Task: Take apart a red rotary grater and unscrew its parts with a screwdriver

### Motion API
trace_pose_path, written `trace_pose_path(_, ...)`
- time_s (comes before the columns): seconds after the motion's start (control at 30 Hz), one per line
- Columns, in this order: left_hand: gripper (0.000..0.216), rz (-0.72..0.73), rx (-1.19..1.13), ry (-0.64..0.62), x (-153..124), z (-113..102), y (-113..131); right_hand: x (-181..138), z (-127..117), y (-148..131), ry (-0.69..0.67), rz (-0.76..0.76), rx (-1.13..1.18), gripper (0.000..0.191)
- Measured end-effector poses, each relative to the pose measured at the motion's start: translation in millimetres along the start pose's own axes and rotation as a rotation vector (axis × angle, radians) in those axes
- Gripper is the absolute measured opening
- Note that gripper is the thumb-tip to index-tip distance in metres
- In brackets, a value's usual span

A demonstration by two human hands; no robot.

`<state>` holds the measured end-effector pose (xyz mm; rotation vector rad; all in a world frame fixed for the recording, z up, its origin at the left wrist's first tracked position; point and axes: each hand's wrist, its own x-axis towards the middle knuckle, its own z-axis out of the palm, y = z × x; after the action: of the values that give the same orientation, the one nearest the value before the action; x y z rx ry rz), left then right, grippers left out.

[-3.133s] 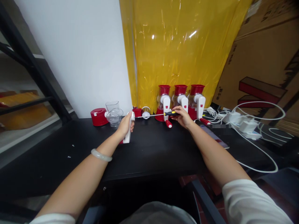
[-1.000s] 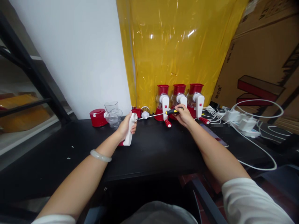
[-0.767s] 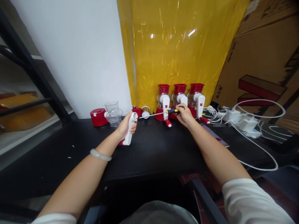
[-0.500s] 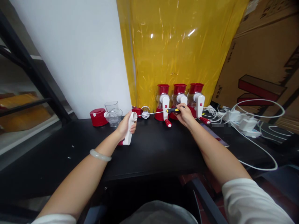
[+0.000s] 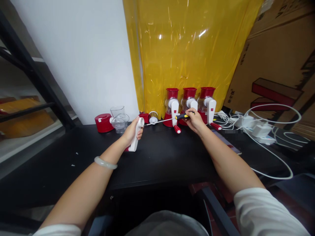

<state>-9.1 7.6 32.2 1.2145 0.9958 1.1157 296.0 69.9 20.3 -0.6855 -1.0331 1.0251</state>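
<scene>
My left hand [image 5: 131, 133] is wrapped round a white crank handle [image 5: 135, 139] with a red grip at its lower end; its round socket faces right. In my right hand [image 5: 195, 121] is a screwdriver [image 5: 181, 116] with a black and yellow handle. Its long shaft points left, and the tip is close beside the socket; whether they touch I cannot tell. Behind my left hand stand a red base [image 5: 103, 123] and a clear plastic hopper [image 5: 119, 120]. A grater drum [image 5: 153, 117] with a white end lies near a red part [image 5: 144, 117].
Three red and white rotary graters, one of them this grater [image 5: 172, 105], line the back of the black table [image 5: 157, 164]. To the right are a phone [image 5: 227, 143], white cables and chargers [image 5: 262, 130], and a large cardboard box [image 5: 273, 65]. A shelf rack [image 5: 34, 75] stands left.
The screwdriver tip has come away from the middle of the crank's socket, slightly right and down. Both hands keep their grip and have barely moved.
</scene>
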Motion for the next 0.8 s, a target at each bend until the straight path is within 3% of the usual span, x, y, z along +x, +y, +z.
trace_pose_path(0.3,0.049,0.244,0.262,0.270,2.5,-3.6,-1.6,2.6,-3.1,2.7,0.083,0.008,-0.033,0.024)
trace_pose_path(0.53,0.051,0.259,0.408,0.177,4.4,-7.7,-8.4,4.7,-6.4,7.1,0.069,0.009,-0.085,0.026)
trace_pose_path(0.8,0.047,0.220,0.435,0.212,5.6,-7.3,-9.6,5.3,-7.5,9.2,0.058,0.001,-0.094,0.026)
